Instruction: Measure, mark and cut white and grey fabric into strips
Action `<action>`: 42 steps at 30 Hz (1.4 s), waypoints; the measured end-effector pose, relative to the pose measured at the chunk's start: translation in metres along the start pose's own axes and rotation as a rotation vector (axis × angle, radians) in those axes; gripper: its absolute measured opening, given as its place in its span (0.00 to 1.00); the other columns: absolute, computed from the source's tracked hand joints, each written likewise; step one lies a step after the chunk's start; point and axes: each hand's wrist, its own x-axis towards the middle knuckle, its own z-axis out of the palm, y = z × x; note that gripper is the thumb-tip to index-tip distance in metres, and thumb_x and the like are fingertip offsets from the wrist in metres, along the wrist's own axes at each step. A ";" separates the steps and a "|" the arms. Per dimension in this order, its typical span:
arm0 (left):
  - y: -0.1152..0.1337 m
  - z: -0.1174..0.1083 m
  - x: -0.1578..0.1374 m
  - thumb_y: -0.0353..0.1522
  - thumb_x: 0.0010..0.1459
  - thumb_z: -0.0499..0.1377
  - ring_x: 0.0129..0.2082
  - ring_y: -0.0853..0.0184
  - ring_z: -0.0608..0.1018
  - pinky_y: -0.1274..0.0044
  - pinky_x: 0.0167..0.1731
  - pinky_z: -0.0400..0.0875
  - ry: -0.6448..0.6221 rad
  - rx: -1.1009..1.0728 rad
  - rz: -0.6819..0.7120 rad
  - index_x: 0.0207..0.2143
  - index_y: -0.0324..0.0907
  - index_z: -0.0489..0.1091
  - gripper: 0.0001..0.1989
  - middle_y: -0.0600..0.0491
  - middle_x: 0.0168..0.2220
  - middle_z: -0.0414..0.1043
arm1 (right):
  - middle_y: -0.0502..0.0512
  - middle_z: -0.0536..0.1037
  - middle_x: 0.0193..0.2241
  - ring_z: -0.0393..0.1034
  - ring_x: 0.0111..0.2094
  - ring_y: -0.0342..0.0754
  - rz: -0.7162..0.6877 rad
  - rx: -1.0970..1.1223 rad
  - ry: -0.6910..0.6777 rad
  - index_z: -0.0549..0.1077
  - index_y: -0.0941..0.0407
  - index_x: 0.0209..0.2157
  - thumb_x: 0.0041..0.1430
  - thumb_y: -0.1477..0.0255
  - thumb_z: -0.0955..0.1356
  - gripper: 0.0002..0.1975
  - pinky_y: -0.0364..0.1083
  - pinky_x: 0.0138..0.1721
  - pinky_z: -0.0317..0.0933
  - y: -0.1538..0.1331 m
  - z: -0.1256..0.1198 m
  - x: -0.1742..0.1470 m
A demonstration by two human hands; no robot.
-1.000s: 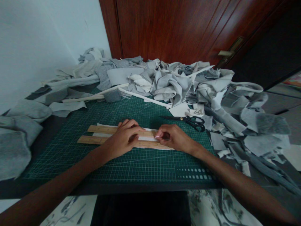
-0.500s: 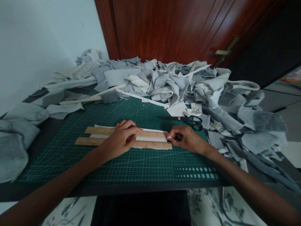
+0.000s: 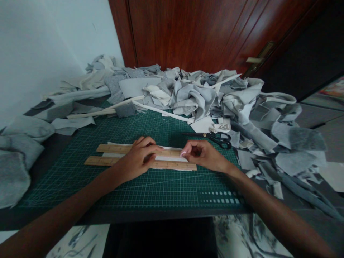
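Observation:
Two wooden rulers lie roughly parallel across a white fabric strip [image 3: 172, 158], the far ruler [image 3: 111, 148] and the near ruler [image 3: 172, 165]. My left hand [image 3: 138, 157] rests on them with its fingers apart, fingertips on the far ruler and thumb close to the near one. Part of both rulers is hidden under this hand. Between thumb and fingertips my right hand [image 3: 205, 156] pinches a small pale pink piece of tailor's chalk [image 3: 183, 153], at the far ruler's right part. The fingers cover most of the chalk.
A green cutting mat [image 3: 161, 190] with a grid lies under everything. Black scissors [image 3: 212, 136] lie just beyond my right hand. Grey and white fabric scraps [image 3: 188, 96] are heaped along the back and right, with more pieces [image 3: 20, 143] at the left. A wooden door [image 3: 188, 36] stands behind.
My right hand has moved a little to the left along the far ruler, with the chalk in its fingers. My left hand and the rulers have stayed nearly in place.

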 end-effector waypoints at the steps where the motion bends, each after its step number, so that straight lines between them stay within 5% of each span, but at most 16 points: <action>1: 0.000 0.000 0.000 0.27 0.68 0.54 0.47 0.58 0.69 0.65 0.50 0.66 -0.009 -0.002 -0.006 0.51 0.44 0.77 0.15 0.49 0.45 0.69 | 0.46 0.72 0.26 0.63 0.25 0.38 -0.001 0.093 -0.012 0.76 0.57 0.33 0.60 0.67 0.75 0.09 0.40 0.27 0.55 -0.003 0.008 0.007; 9: 0.003 0.000 -0.001 0.25 0.66 0.54 0.48 0.58 0.69 0.65 0.51 0.66 -0.022 0.030 -0.015 0.38 0.41 0.75 0.10 0.49 0.44 0.67 | 0.44 0.70 0.24 0.56 0.22 0.37 -0.003 0.426 0.026 0.76 0.55 0.35 0.57 0.62 0.77 0.13 0.41 0.23 0.50 0.002 0.063 0.041; 16: 0.002 -0.005 -0.004 0.24 0.66 0.52 0.49 0.59 0.70 0.65 0.53 0.67 -0.046 -0.010 0.009 0.48 0.44 0.75 0.15 0.49 0.47 0.69 | 0.42 0.67 0.22 0.51 0.19 0.36 0.009 0.513 0.109 0.75 0.55 0.34 0.56 0.59 0.78 0.16 0.41 0.19 0.44 0.013 0.065 0.040; 28: -0.041 -0.043 -0.037 0.32 0.72 0.53 0.50 0.61 0.74 0.68 0.53 0.68 -0.043 0.037 0.019 0.51 0.45 0.76 0.13 0.50 0.48 0.75 | 0.42 0.63 0.22 0.50 0.20 0.38 -0.005 0.345 0.128 0.71 0.53 0.34 0.57 0.49 0.75 0.23 0.41 0.21 0.46 0.012 0.066 0.037; 42: -0.039 -0.038 -0.032 0.38 0.72 0.55 0.47 0.61 0.76 0.67 0.54 0.66 -0.016 0.040 -0.029 0.47 0.45 0.78 0.13 0.50 0.45 0.76 | 0.40 0.56 0.17 0.44 0.20 0.40 -0.077 0.142 0.162 0.74 0.54 0.35 0.61 0.51 0.72 0.19 0.43 0.24 0.42 0.005 0.068 0.033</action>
